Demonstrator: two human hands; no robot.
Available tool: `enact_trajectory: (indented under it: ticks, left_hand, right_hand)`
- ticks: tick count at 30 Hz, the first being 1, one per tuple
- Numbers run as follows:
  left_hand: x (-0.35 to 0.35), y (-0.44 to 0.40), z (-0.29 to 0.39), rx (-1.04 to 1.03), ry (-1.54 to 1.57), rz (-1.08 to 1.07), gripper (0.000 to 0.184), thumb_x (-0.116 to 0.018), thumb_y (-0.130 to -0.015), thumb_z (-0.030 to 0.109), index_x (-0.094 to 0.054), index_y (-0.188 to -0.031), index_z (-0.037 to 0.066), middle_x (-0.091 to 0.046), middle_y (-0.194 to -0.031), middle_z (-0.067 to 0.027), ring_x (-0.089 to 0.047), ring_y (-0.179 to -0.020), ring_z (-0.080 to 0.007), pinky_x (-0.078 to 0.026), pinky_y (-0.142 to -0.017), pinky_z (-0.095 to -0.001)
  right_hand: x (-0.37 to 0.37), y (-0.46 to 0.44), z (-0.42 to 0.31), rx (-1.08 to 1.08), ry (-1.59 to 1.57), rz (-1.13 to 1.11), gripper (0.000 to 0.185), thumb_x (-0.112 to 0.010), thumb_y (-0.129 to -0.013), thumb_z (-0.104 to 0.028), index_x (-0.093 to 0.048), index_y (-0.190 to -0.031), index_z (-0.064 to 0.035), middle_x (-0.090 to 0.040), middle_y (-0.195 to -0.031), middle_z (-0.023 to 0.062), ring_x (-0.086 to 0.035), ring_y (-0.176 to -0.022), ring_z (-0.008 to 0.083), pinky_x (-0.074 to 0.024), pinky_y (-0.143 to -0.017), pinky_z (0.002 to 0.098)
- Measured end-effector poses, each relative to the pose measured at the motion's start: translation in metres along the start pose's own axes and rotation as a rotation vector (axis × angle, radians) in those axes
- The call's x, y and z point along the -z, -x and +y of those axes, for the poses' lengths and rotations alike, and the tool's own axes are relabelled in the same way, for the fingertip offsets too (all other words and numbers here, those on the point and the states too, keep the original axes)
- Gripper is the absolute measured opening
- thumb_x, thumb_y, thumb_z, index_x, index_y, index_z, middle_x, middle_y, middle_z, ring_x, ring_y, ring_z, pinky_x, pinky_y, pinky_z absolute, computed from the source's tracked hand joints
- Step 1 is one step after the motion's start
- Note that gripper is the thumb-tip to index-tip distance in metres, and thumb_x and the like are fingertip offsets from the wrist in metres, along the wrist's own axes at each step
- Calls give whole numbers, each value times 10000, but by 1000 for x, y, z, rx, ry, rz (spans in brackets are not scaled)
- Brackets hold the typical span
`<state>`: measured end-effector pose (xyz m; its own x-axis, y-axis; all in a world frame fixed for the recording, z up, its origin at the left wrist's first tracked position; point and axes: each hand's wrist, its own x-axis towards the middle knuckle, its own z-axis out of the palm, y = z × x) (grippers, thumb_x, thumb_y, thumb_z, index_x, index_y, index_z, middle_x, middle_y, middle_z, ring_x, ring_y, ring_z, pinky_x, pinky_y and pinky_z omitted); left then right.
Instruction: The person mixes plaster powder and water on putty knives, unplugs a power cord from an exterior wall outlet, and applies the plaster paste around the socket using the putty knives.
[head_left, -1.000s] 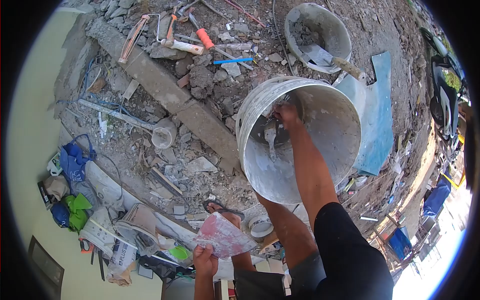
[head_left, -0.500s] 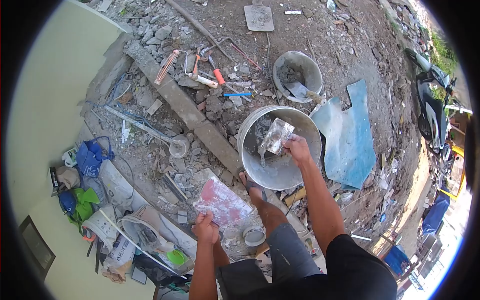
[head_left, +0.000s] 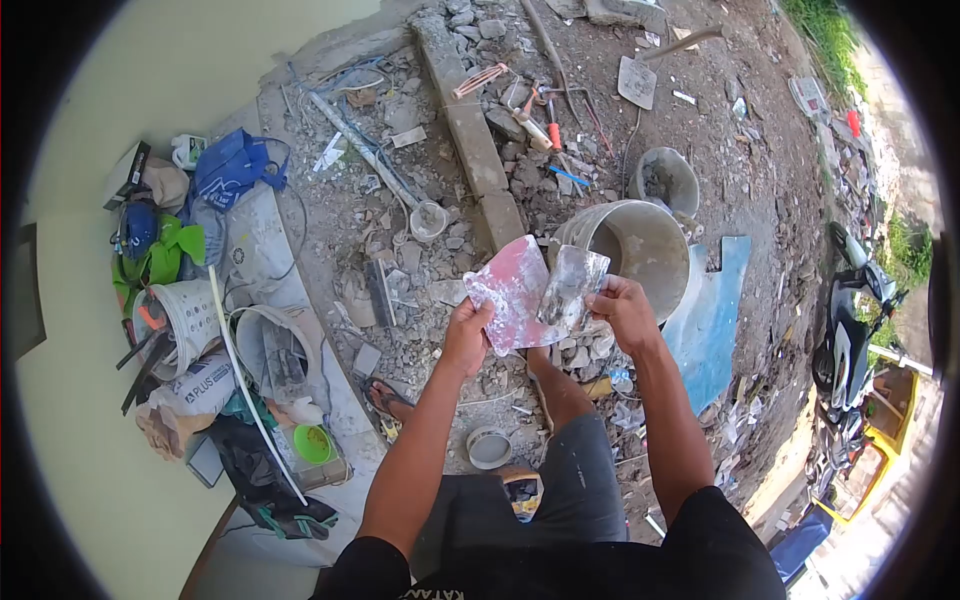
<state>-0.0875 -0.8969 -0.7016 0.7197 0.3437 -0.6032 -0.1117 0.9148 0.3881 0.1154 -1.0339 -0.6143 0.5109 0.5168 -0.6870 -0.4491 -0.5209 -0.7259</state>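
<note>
My left hand is closed on the edge of a pinkish-red board smeared with white material. In my right hand is a flat, rectangular scraper plate, stained grey and white, its left edge against or over the board's right side. Just beyond my right hand stands a large whitish bucket, open and tilted in view. A smaller bucket with grey material inside is behind it.
A blue sheet lies right of the large bucket. Rubble, a long concrete beam and a paint roller are ahead. Buckets, a cement bag and a blue bag line the left. A motorcycle stands far right.
My right hand has come out of the large bucket with the scraper plate and moved to the board in my left hand. The view has turned, shifting the scene.
</note>
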Motion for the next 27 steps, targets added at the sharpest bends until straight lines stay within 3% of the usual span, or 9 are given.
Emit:
enact_trajectory:
  ticks: [5,9,14,25,27]
  left_hand:
    - [22,62,52,-111,-21,-101,298,-514,-947,137,-504,-1225,31,-596,-1140,-65,-591,-996,-155,-478,-865,-325]
    - [46,115,84,-247,-72,-71,313,-511,-948,127,-491,-1245,29,-589,-1144,-41,-573,-1000,-125,-464,-856,-298]
    - [82,176,103,-446,-364,39,330,-489,-959,133,-467,-1273,33,-570,-1100,-1,-506,-956,-59,-411,-854,-242]
    - [128,249,108,-531,-315,117,381,-505,-949,146,-441,-1301,16,-570,-1113,-20,-505,-971,-77,-401,-863,-252]
    - [129,255,111,-555,-321,125,383,-506,-946,142,-441,-1300,10,-573,-1119,-25,-509,-978,-82,-402,-868,-255]
  right_hand:
    - [-85,32,-23,17,143,-169,69,-614,-788,-13,-644,-847,-33,-632,-757,4,-531,-641,81,-424,-617,246]
    - [-140,51,-22,67,257,-270,81,-606,-792,-19,-648,-861,-10,-636,-757,11,-526,-643,75,-418,-608,243]
    - [-197,75,-18,77,390,-359,87,-598,-797,-20,-646,-867,3,-630,-739,13,-533,-611,78,-424,-567,240]
    - [-264,121,-23,50,535,-394,90,-582,-815,-18,-639,-865,29,-620,-725,19,-523,-625,57,-408,-557,231]
    - [-268,127,-28,157,644,-383,92,-580,-819,-24,-639,-869,25,-605,-723,6,-505,-645,44,-391,-564,224]
